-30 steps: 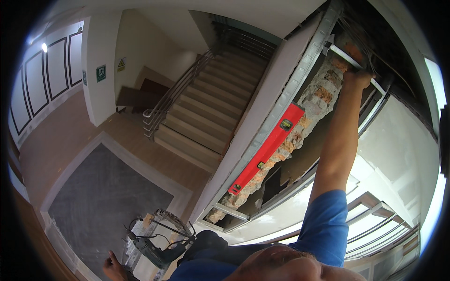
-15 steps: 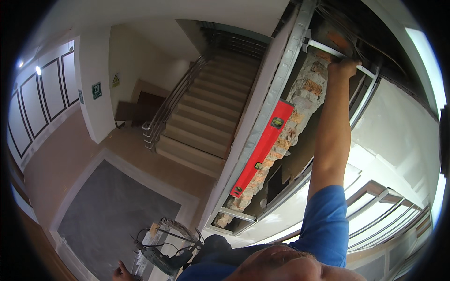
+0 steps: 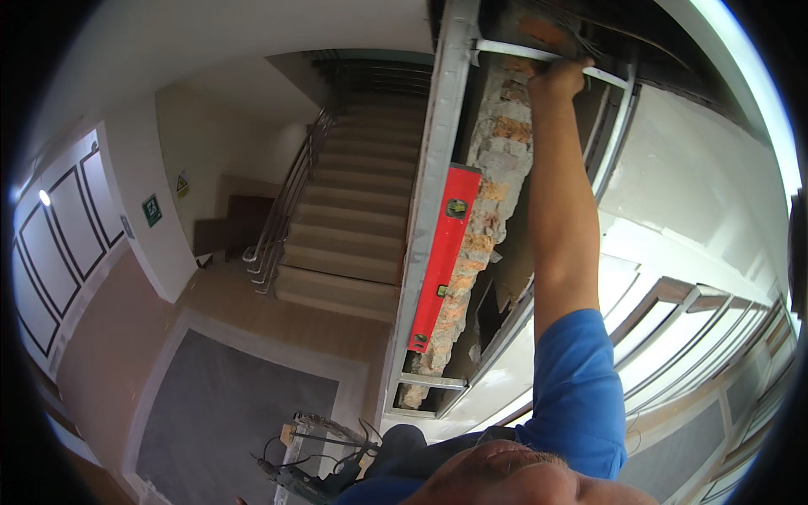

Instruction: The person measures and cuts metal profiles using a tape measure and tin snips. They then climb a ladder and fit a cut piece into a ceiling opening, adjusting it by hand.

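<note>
My right hand (image 3: 557, 81) reaches up and closes around a pale metal crossbar (image 3: 513, 50) near the top of a wall frame. A red spirit level (image 3: 440, 261) with several vials rests along the metal stud (image 3: 442, 126) at the frame's left side, with no hand on it. Behind the frame runs a rough strip of broken brick and mortar (image 3: 484, 219). Only a sliver of my left hand (image 3: 241, 502) shows at the lower edge; its fingers cannot be made out.
A dark corded power tool (image 3: 307, 484) lies by a dusty step or platform (image 3: 324, 425) below. Stairs (image 3: 353, 194) with a metal handrail (image 3: 290, 198) rise beyond the frame. Loose cables (image 3: 581, 38) hang in the dark opening above my right hand. Another metal crosspiece (image 3: 433, 381) spans the frame's bottom.
The view has shifted, so the frame and level appear farther left and more upright. My left hand has dropped almost out of sight. My right hand keeps its hold on the crossbar.
</note>
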Available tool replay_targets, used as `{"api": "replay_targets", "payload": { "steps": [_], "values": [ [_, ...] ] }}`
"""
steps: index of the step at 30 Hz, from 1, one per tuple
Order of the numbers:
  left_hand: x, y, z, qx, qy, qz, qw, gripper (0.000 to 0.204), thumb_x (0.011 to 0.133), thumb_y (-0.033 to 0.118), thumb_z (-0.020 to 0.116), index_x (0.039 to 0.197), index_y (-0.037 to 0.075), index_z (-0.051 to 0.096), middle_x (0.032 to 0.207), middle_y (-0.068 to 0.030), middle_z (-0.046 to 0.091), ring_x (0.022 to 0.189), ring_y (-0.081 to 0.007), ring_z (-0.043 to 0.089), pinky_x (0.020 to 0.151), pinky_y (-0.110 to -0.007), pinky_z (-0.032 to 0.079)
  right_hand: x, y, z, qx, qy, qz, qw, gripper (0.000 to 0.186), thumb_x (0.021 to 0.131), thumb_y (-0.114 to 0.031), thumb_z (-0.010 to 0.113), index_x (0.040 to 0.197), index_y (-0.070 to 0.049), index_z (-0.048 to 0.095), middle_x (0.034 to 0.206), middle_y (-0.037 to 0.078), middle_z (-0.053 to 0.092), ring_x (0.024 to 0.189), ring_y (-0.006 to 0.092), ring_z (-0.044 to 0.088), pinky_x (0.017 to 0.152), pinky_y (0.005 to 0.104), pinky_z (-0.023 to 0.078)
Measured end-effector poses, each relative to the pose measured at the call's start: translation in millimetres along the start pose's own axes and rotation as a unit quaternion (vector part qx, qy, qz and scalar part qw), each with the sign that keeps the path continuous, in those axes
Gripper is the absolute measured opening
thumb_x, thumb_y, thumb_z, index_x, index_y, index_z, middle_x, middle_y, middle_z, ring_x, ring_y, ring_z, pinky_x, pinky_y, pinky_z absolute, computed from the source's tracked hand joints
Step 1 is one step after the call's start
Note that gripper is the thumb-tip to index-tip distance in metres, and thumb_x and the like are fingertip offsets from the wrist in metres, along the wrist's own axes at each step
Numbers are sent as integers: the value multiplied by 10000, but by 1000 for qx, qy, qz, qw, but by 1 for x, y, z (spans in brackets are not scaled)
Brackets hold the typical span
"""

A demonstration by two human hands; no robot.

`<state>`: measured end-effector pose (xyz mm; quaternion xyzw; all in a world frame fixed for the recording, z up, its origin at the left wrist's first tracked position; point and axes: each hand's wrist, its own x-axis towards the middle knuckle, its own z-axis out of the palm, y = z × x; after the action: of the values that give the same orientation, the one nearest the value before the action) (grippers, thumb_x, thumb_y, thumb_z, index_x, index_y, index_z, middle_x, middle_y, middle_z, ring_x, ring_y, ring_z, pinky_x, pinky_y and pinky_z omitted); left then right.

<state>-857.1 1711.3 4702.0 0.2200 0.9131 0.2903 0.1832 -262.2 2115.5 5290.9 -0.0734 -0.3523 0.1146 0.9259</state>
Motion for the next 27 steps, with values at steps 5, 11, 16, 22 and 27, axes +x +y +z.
{"api": "replay_targets", "payload": {
  "steps": [5,11,16,22,27],
  "values": [
    [-9,2,10,37,-5,-42,998,682,956,622,582,970,-30,778,941,-271,743,886,-475,694,820,-548,516,4,-9,-2,-19,14,29,999,705,1090,-557,345,1503,15,324,1448,205,484,1242,372,564,887,532,560],
    [10,-9,31,57,17,-34,998,704,942,653,581,1015,-17,782,981,-274,743,932,-462,704,840,-543,528,23,-17,-8,65,-66,25,995,657,1106,-509,336,1502,14,326,1445,203,497,1245,365,576,948,541,560],
    [14,-26,47,74,49,-19,996,727,936,665,582,1074,-23,772,1021,-276,742,979,-455,707,873,-525,541,41,-18,-8,77,-100,39,991,632,1112,-489,278,1521,-8,315,1474,196,481,1280,390,550,962,588,550],
    [23,-32,48,71,61,-21,995,738,933,670,590,1082,-31,768,1022,-283,740,983,-449,710,869,-518,546,48,-22,-15,41,-91,39,994,616,1119,-472,190,1545,-41,300,1512,183,458,1331,428,509,968,656,536],
    [15,-22,42,30,151,141,978,743,930,665,604,1079,-46,763,1018,-291,737,977,-449,711,858,-515,547,47,-25,-20,91,-63,50,993,630,1114,-472,343,1506,21,336,1471,202,490,1259,384,577,963,543,565]
  ]
}}
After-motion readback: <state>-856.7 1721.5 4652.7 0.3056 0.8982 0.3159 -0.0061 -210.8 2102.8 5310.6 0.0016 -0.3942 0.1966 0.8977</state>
